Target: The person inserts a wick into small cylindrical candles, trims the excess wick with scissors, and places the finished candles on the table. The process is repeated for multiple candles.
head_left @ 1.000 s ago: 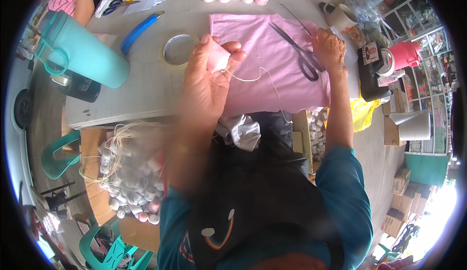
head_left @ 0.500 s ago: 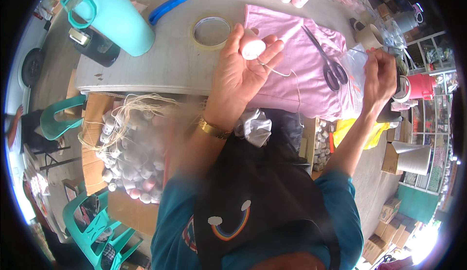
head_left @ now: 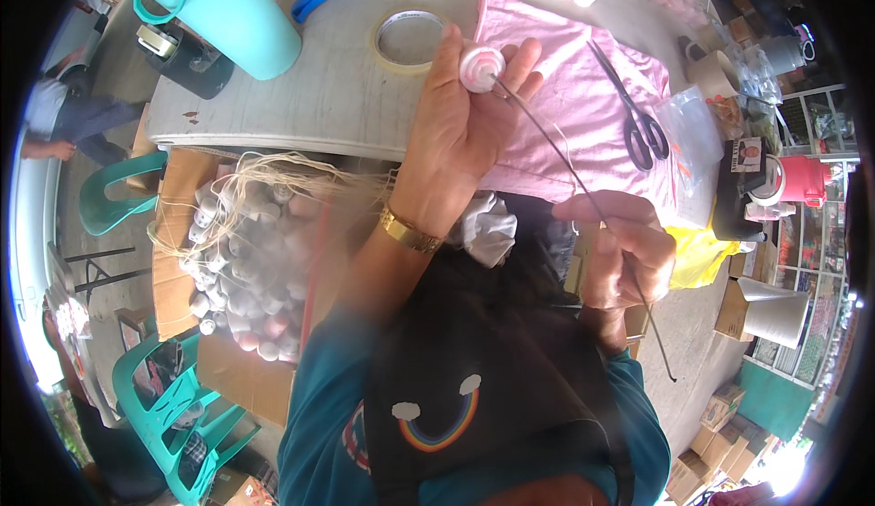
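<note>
One grey table [head_left: 310, 96] w/ pink cloth [head_left: 565, 105], outdoors.

Grey table [head_left: 301, 96], teal plastic chairs [head_left: 169, 397], concrete floor, daylight

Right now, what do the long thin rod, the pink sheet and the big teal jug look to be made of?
Rod: likely metal wire, thin, dark, stiff, running straight from the right hand.
Pink sheet: soft matte cloth, lying flat with slight creases.
Teal jug: probably plastic, smooth and evenly coloured.
</note>
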Available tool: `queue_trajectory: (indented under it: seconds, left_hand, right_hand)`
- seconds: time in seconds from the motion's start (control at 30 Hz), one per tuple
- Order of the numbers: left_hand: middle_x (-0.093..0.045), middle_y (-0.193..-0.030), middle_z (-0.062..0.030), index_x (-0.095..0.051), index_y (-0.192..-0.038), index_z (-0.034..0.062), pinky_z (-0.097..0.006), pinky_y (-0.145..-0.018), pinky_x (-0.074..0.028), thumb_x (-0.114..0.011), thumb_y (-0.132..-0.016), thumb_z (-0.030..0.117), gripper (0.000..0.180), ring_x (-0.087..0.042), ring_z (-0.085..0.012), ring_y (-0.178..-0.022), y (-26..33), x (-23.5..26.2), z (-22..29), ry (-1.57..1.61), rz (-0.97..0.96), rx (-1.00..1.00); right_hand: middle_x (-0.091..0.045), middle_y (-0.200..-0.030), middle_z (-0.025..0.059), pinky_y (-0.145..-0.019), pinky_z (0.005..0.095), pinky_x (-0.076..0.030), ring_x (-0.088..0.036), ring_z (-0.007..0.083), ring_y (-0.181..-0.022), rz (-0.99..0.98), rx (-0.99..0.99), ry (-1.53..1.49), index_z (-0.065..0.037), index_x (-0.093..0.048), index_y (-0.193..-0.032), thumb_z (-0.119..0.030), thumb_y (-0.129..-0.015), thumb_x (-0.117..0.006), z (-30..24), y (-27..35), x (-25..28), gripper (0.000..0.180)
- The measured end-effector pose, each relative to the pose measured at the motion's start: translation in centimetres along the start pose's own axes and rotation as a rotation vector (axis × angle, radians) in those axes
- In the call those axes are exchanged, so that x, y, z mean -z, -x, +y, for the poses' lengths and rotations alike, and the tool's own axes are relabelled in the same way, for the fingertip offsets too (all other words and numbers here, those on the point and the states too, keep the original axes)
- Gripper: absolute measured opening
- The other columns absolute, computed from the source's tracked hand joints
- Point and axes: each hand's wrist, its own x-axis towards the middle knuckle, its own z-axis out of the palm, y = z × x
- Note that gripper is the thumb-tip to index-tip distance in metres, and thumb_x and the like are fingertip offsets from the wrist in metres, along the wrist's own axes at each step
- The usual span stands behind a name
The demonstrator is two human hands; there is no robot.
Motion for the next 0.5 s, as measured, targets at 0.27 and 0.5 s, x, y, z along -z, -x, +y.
queue_trajectory:
  seconds: [0.27, 0.5]
  left_hand:
    - [-0.065, -0.087, -0.0113, -0.052, -0.094, 0.0016, -0.056, -0.096, -0.048, -0.050, -0.099, 0.032, 0.030, -0.068, -0.0297, -0.096, 0.2, -0.8, -0.3, -0.053, 0.055, -0.023]
    - [-0.066, -0.085, -0.0100, -0.055, -0.091, 0.0028, -0.055, -0.097, -0.048, -0.051, -0.098, 0.031, 0.030, -0.068, -0.0292, -0.096, 0.1, -0.4, -0.3, -0.050, -0.011, 0.014]
  right_hand:
    - [-0.065, -0.083, 0.0236, -0.061, 0.0325, -0.053, -0.066, 0.0242, -0.068, -0.143, 0.012, 0.162, -0.003, -0.044, -0.101, -0.004, -0.092, -0.050, 0.3, 0.5, 0.5, 0.012]
    - [-0.064, -0.086, 0.0260, -0.062, 0.0331, -0.053, -0.066, 0.0255, -0.070, -0.189, -0.021, 0.202, -0.003, -0.042, -0.105, -0.004, -0.094, -0.048, -0.6, 0.5, 0.7, 0.013]
